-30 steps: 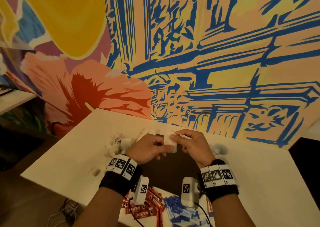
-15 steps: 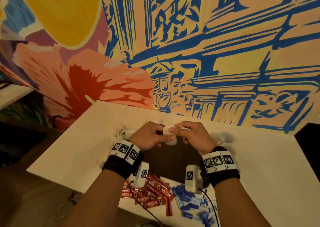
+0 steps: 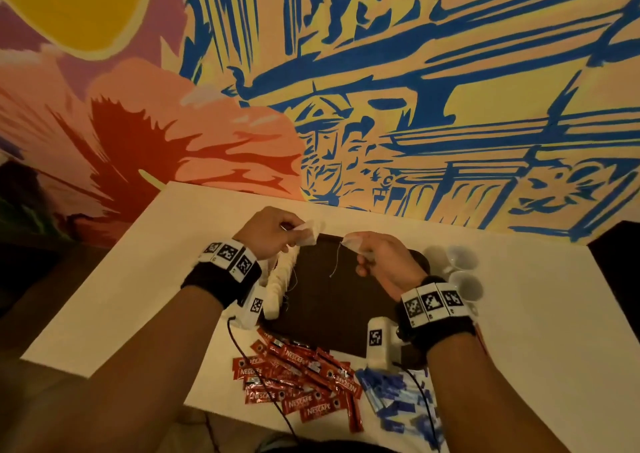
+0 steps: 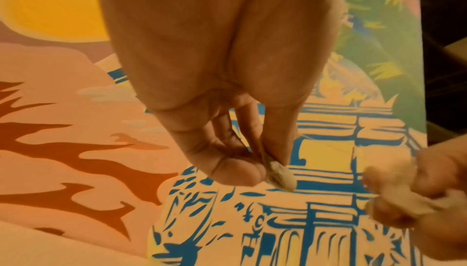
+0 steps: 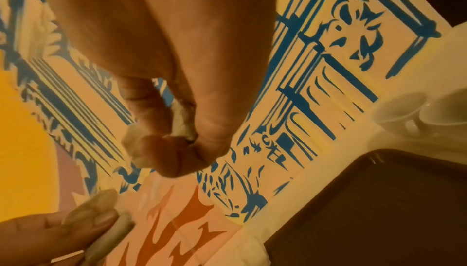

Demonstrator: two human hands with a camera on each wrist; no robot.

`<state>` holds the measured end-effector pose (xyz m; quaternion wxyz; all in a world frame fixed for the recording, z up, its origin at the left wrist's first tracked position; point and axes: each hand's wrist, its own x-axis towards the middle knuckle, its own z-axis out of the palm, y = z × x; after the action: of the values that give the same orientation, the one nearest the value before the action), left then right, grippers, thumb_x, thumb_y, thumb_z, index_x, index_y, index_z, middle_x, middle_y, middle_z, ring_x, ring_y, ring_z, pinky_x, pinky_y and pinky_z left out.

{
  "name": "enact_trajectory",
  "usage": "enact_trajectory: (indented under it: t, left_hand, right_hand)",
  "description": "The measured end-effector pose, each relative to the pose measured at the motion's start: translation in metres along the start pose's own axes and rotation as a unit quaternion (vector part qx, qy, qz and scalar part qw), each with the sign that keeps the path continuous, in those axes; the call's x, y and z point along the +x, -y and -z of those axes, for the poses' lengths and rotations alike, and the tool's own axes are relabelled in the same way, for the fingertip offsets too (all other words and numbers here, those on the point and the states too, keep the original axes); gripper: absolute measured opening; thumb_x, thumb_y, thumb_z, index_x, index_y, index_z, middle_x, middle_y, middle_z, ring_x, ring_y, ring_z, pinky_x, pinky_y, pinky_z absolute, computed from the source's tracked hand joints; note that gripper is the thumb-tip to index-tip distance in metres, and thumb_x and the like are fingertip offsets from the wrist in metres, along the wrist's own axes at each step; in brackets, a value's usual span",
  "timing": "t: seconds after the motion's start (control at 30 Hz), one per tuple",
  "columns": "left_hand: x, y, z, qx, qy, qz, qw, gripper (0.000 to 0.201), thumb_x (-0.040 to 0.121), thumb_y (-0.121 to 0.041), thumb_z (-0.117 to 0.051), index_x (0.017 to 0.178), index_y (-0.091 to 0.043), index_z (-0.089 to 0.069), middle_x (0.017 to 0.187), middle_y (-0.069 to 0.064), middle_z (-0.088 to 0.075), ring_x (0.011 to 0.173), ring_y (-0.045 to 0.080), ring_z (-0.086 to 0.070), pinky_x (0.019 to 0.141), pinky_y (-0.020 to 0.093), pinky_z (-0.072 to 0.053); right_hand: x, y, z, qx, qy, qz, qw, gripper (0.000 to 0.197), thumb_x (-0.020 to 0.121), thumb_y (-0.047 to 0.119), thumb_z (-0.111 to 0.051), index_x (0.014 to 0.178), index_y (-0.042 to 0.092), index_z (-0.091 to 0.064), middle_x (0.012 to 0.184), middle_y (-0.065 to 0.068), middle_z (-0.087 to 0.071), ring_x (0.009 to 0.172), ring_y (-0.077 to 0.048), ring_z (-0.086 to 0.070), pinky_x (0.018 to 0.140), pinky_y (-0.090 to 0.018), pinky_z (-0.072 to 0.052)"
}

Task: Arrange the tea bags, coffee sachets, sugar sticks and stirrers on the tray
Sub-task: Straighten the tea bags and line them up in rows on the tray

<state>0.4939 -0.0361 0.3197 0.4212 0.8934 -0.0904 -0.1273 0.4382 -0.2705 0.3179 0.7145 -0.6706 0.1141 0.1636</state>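
My left hand [image 3: 293, 236] pinches a white tea bag [image 3: 309, 234] above the far left corner of the dark tray [image 3: 329, 307]. My right hand [image 3: 360, 249] pinches a second tea bag [image 3: 352, 243], whose string dangles over the tray. The left wrist view shows thumb and fingers closed on the first tea bag [image 4: 281, 175]. In the right wrist view the second tea bag [image 5: 180, 122] is bunched in the fingers. A row of tea bags [image 3: 280, 281] lies along the tray's left side. Red coffee sachets [image 3: 294, 380] and blue sugar sticks [image 3: 394, 397] lie heaped at the table's near edge.
Three white cups [image 3: 457, 267] stand on the white table [image 3: 554, 331] right of the tray. A painted wall rises just behind the table's far edge. Thin cables run from the wrist cameras across the sachets.
Both hands were together on a white tea bag bundle; they have pulled apart, each now holding one tea bag. The view has dipped down, showing more of the tray and sachets.
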Motion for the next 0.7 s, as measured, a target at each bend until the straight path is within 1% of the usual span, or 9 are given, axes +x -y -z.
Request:
enact_trajectory:
  t: [0.1,0.2,0.27,0.33,0.43,0.53,0.6,0.67,0.7]
  left_hand:
    - [0.030,0.030,0.011,0.025,0.000,0.024,0.999,0.024,0.085,-0.037,-0.076,0.086,-0.014,-0.075,0.074,0.004,-0.073,0.066,0.019,-0.069,0.068,0.040,-0.060]
    - [0.058,0.059,0.014,0.065,0.004,0.055,0.996,0.034,0.079,-0.044,-0.076,0.081,-0.010,-0.075,0.073,0.006,-0.074,0.067,0.023,-0.071,0.070,0.042,-0.059]
    - [0.075,0.075,0.013,0.067,0.001,0.071,0.995,0.033,0.082,-0.039,-0.075,0.082,-0.006,-0.074,0.075,0.008,-0.075,0.069,0.024,-0.072,0.071,0.041,-0.059]
    - [0.091,0.090,0.011,0.082,0.009,0.082,0.993,0.029,0.085,-0.033,-0.070,0.080,-0.005,-0.072,0.075,0.009,-0.074,0.069,0.024,-0.072,0.072,0.042,-0.061]
    - [0.114,0.108,0.001,0.101,0.044,0.092,0.990,0.026,0.090,-0.024,-0.058,0.082,-0.003,-0.072,0.077,0.012,-0.074,0.072,0.026,-0.072,0.075,0.044,-0.061]
    - [0.135,0.121,-0.010,0.128,0.065,0.101,0.984,0.032,0.094,-0.027,-0.054,0.085,-0.002,-0.071,0.083,0.014,-0.073,0.079,0.030,-0.071,0.079,0.042,-0.059]
    - [0.146,0.128,-0.017,0.154,0.077,0.097,0.980,0.030,0.094,-0.027,-0.055,0.082,-0.003,-0.068,0.085,0.013,-0.071,0.083,0.032,-0.069,0.075,0.039,-0.057]
    - [0.159,0.134,-0.026,0.180,0.092,0.080,0.976,0.021,0.092,-0.026,-0.061,0.081,-0.009,-0.066,0.086,0.010,-0.067,0.088,0.032,-0.066,0.069,0.032,-0.046]
    - [0.165,0.137,-0.030,0.193,0.098,0.070,0.974,0.016,0.090,-0.028,-0.064,0.087,-0.013,-0.068,0.092,0.010,-0.067,0.093,0.032,-0.064,0.070,0.030,-0.041]
  right_hand:
    - [0.014,-0.003,-0.007,-0.001,-0.018,-0.020,1.000,0.028,0.099,0.005,-0.048,0.092,0.005,-0.075,0.098,-0.018,-0.052,0.068,-0.016,-0.046,0.058,-0.029,-0.042]
    - [0.025,-0.005,-0.012,-0.014,-0.028,-0.036,0.999,0.023,0.098,0.008,-0.052,0.100,0.006,-0.075,0.098,-0.017,-0.054,0.073,-0.017,-0.050,0.070,-0.034,-0.049]
    - [0.032,-0.006,-0.012,-0.002,-0.041,-0.044,0.998,0.026,0.100,0.008,-0.049,0.107,0.003,-0.074,0.100,-0.017,-0.058,0.077,-0.017,-0.052,0.073,-0.034,-0.054]
    - [0.039,-0.009,-0.011,0.016,-0.045,-0.060,0.997,0.028,0.101,0.004,-0.046,0.113,0.000,-0.071,0.103,-0.014,-0.062,0.078,-0.017,-0.053,0.071,-0.032,-0.057]
    - [0.050,-0.013,-0.008,0.042,-0.048,-0.078,0.995,0.029,0.101,0.002,-0.047,0.122,-0.001,-0.066,0.120,-0.014,-0.065,0.078,-0.016,-0.055,0.066,-0.028,-0.058]
    - [0.063,-0.017,-0.009,0.036,-0.060,-0.088,0.994,0.026,0.101,0.001,-0.048,0.117,0.002,-0.069,0.124,-0.015,-0.064,0.083,-0.020,-0.057,0.068,-0.031,-0.059]
    - [0.071,-0.018,-0.012,0.024,-0.073,-0.095,0.992,0.024,0.100,0.003,-0.052,0.115,0.006,-0.071,0.123,-0.015,-0.062,0.091,-0.023,-0.061,0.076,-0.036,-0.061]
    - [0.078,-0.019,-0.016,0.012,-0.096,-0.101,0.990,0.017,0.100,0.006,-0.057,0.105,0.012,-0.071,0.116,-0.013,-0.063,0.099,-0.026,-0.064,0.087,-0.043,-0.060]
    - [0.082,-0.020,-0.017,0.007,-0.110,-0.103,0.989,0.013,0.099,0.007,-0.059,0.099,0.015,-0.070,0.112,-0.011,-0.064,0.102,-0.027,-0.065,0.091,-0.046,-0.059]
